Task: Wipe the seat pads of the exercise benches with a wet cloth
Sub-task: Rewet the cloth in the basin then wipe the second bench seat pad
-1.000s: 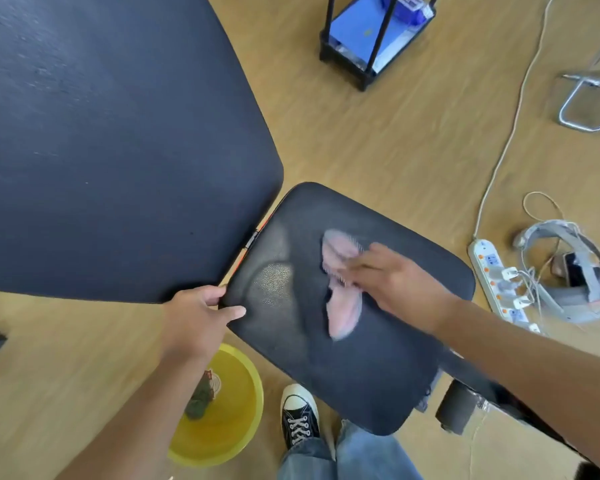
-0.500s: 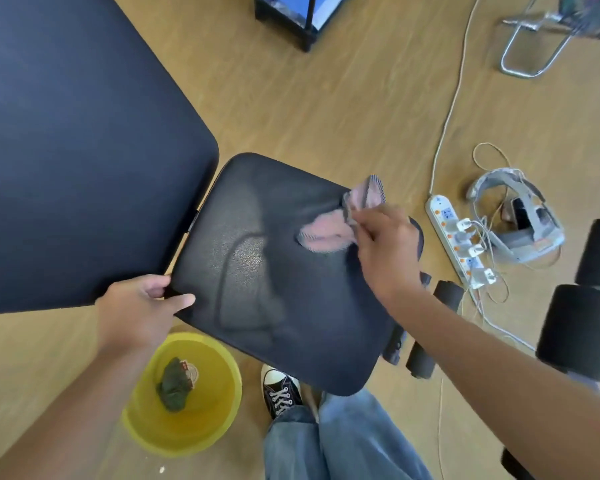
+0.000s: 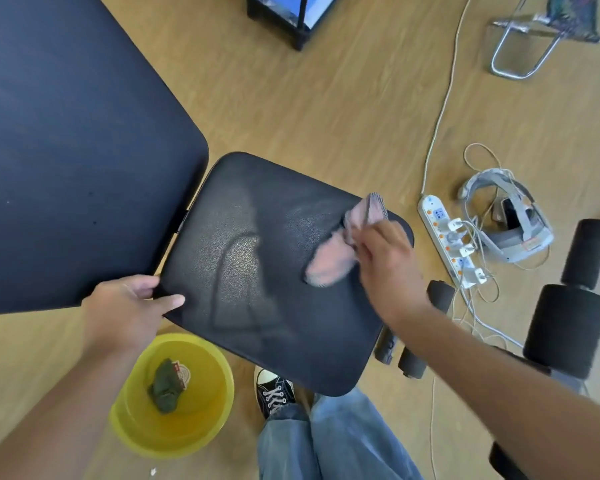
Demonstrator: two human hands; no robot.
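Observation:
A black seat pad [image 3: 243, 265] fills the middle of the view, with damp streaks shining on its leather. My right hand [image 3: 392, 268] holds a pink cloth [image 3: 336, 254] pressed onto the pad near its right edge; one corner of the cloth sticks up above my fingers. My left hand [image 3: 125, 313] grips the pad's left corner, thumb on top. The larger black back pad [image 3: 70, 143] lies to the left, separated from the seat by a narrow gap.
A yellow bucket [image 3: 174, 441] with a dark green cloth [image 3: 165, 388] in it stands on the wooden floor under the seat's front left. My shoe [image 3: 274, 393] and jeans [image 3: 333, 441] are below. A power strip [image 3: 447, 240], cables, a headset [image 3: 506, 223] and black foam rollers [image 3: 565, 330] lie right.
My right hand has dragged the pink cloth from the middle of the seat pad to its right edge. My left hand has kept its grip on the pad's left corner.

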